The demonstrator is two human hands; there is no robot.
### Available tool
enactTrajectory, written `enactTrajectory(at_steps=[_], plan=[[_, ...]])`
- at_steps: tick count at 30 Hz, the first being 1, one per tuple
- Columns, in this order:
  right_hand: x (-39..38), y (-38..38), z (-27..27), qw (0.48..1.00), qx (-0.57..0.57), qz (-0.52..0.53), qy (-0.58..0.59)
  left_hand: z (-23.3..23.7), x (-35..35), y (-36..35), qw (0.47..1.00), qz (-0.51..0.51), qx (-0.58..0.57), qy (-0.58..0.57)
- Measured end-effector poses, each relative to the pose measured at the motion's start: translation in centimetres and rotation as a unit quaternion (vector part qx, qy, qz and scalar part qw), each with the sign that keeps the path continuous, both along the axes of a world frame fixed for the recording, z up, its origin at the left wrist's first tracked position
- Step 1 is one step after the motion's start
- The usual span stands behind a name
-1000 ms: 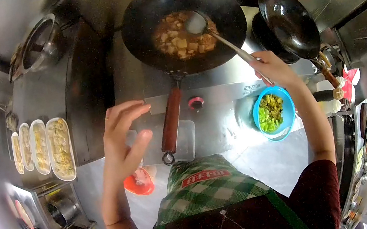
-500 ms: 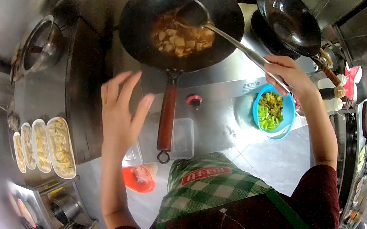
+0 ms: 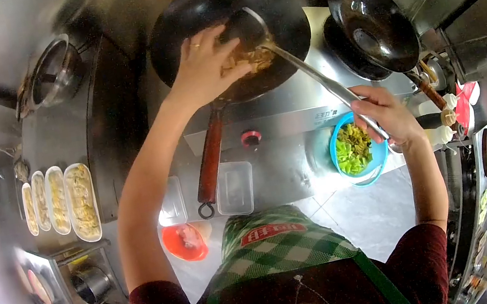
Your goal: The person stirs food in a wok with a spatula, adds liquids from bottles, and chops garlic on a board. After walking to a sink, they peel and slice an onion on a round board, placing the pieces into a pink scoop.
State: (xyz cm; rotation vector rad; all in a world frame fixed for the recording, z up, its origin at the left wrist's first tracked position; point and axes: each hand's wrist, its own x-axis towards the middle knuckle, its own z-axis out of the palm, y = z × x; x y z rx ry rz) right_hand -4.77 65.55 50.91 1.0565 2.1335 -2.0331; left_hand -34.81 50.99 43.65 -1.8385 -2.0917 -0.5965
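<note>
My left hand (image 3: 204, 68) is over the left part of the dark wok (image 3: 281, 10), its fingers spread and nothing held in them. Below it, brownish chopped food (image 3: 254, 63) lies in the wok, partly hidden by the hand. My right hand (image 3: 384, 115) grips the metal handle of a ladle (image 3: 325, 79), whose bowl rests inside the wok. The wok's red-brown wooden handle (image 3: 210, 157) points toward me. Close by my right hand is a blue bowl (image 3: 379, 167) with green leaves (image 3: 351, 150).
A second wok (image 3: 373, 24) stands at the right. On the left are a metal bowl (image 3: 53, 71) and several white trays of food (image 3: 82, 201). Clear containers (image 3: 235, 189) sit at the counter's front edge, near a red bowl (image 3: 184, 242).
My left hand has moved up and right, from beside the wok to over it. My right hand still holds the ladle, and the view has shifted slightly.
</note>
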Motion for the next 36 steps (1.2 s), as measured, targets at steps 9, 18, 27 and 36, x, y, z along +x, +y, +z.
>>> enactTrajectory(at_steps=[9,18,27,36], plan=[[-1.0,2.1,-0.2,0.637,0.726,0.214,-0.144,10.2,12.8,-12.2,0.714,-0.369,0.159,-0.573],[-5.6,3.0,-0.4,0.581,0.786,0.192,-0.089,11.1,11.5,-16.6,0.541,-0.556,0.091,-0.624],[-4.5,1.3,-6.7,0.581,0.803,0.128,-0.037,1.1,7.0,-24.3,0.755,0.127,0.279,-0.579],[-3.9,-3.4,-7.3,0.616,0.773,0.114,-0.103,-8.0,7.2,-27.4,0.604,0.36,0.173,-0.69]])
